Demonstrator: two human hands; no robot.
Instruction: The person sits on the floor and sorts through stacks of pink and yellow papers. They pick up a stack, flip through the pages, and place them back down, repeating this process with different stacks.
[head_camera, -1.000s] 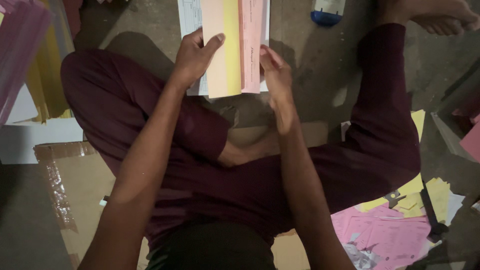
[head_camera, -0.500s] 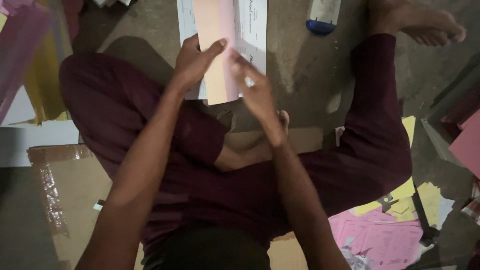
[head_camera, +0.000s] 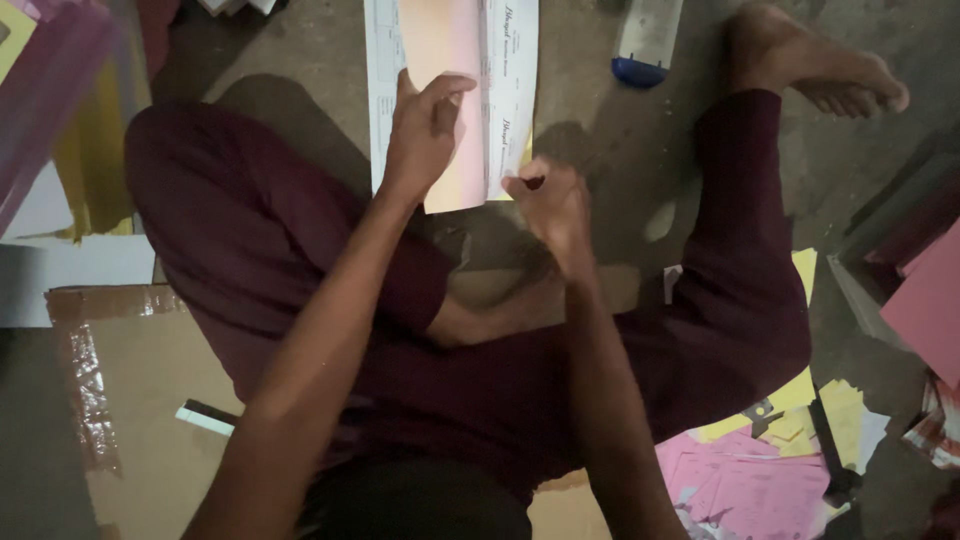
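Pink sheet (head_camera: 455, 110) under the left hand (head_camera: 420, 135): thin matt paper, smooth. White printed forms (head_camera: 512, 90): matt paper. Floor (head_camera: 600, 140): rough, dull concrete. Trousers (head_camera: 230, 220): maroon matt cloth. Cardboard (head_camera: 140, 400): brown, with glossy tape (head_camera: 88, 380).

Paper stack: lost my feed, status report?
Left hand pressing pink sheet flat. Right hand closed, off the stack. White forms underneath. Nothing blocking.
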